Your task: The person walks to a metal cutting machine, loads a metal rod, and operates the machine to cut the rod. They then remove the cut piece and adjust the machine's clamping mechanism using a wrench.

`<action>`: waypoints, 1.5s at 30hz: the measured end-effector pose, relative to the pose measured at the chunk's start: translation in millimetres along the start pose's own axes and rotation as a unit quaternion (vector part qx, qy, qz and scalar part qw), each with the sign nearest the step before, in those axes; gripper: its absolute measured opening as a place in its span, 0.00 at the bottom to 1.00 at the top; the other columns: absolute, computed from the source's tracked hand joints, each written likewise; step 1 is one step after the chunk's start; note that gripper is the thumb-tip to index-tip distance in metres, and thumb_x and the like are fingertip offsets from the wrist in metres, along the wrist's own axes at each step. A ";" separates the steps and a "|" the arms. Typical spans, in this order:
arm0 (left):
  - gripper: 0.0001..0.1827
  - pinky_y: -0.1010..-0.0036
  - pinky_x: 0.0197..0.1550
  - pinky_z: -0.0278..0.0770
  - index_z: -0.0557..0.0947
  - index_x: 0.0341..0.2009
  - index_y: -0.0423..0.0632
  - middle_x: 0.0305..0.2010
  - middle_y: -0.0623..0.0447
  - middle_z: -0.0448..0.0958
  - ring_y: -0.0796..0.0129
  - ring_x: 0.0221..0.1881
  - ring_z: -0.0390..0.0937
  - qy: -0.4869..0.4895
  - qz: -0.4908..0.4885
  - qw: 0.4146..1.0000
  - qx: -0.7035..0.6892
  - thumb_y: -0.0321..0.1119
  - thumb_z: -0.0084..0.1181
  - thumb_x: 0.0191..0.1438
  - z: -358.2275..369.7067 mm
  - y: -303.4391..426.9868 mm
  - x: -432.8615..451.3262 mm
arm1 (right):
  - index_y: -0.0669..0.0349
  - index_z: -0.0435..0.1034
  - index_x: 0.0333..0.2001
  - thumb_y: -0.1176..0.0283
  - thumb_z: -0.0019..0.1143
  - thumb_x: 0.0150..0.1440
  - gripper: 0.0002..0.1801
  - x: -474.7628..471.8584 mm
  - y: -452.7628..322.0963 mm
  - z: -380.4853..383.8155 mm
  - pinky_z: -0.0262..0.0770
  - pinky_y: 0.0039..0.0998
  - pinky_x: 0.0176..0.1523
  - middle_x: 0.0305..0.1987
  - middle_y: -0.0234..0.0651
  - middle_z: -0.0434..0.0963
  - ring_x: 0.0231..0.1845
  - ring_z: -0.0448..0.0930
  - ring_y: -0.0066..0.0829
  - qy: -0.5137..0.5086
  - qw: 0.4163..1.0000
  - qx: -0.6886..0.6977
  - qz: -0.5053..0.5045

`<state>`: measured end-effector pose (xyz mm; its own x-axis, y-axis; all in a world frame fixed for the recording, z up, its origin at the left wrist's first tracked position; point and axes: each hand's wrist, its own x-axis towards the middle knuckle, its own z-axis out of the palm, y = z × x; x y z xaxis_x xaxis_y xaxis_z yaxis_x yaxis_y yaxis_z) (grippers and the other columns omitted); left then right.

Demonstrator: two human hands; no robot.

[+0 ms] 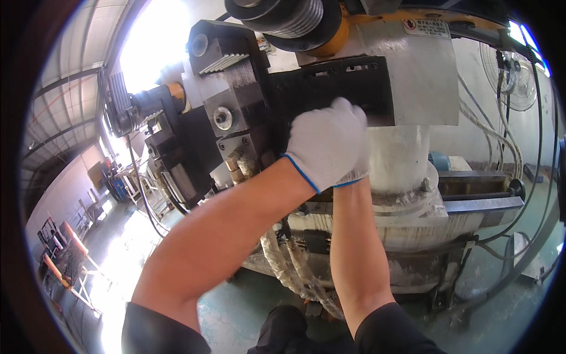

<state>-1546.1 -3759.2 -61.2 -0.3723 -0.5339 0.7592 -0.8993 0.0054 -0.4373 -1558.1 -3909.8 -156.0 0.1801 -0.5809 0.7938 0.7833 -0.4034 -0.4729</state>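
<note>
Both my hands wear white knit gloves with blue cuffs and are raised together in front of a large metalworking machine. My left hand [325, 146] is curled and covers much of my right hand [359, 132], which is blurred and lies just behind it. Whether either hand holds something is hidden. Behind the gloves is the black metal plate [331, 90] with slots and bolts on its upper edge. Left of them stands a steel clamp block [239, 108] with a round bolted washer [223, 118]. A ribbed black cylinder [300, 17] hangs above.
Wrapped hoses [283, 265] run down below my forearms. A thick pale column [398, 159] rises from the machine base at right, near a slide rail [484, 204]. A wall fan [515, 79] and hanging cables are at far right. An orange-and-white rack [75, 261] stands on the floor at left.
</note>
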 end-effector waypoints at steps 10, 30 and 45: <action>0.14 0.54 0.35 0.83 0.87 0.48 0.43 0.33 0.42 0.86 0.51 0.36 0.88 0.009 -0.308 0.912 -0.271 0.41 0.60 0.73 -5.0 -36.4 -5.7 | 0.61 0.77 0.49 0.56 0.50 0.83 0.19 2.2 -14.0 37.2 0.81 0.44 0.61 0.50 0.40 0.83 0.51 0.84 0.39 0.015 0.841 0.521 0.148; 0.21 0.54 0.40 0.86 0.90 0.48 0.40 0.39 0.39 0.89 0.48 0.39 0.90 -0.101 -0.330 0.897 -0.277 0.47 0.56 0.79 -1.8 0.2 -23.7 | 0.57 0.81 0.52 0.51 0.57 0.80 0.20 -4.8 -23.7 37.8 0.82 0.43 0.69 0.47 0.37 0.87 0.55 0.87 0.36 -0.087 0.817 0.560 0.107; 0.14 0.58 0.43 0.82 0.87 0.49 0.50 0.42 0.48 0.82 0.53 0.45 0.85 -0.016 0.121 0.985 0.122 0.31 0.64 0.57 -30.5 -18.4 -42.0 | 0.58 0.79 0.57 0.52 0.53 0.82 0.20 -0.9 -5.8 17.2 0.86 0.39 0.64 0.51 0.36 0.87 0.55 0.87 0.35 -0.080 0.845 0.513 0.127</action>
<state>-1520.9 -3711.1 -70.4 -0.5589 -0.5681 0.6041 -0.7015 -0.0646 -0.7097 -1552.6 -3894.8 -147.4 0.4332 -0.4212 0.7969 0.7968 0.5922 -0.1202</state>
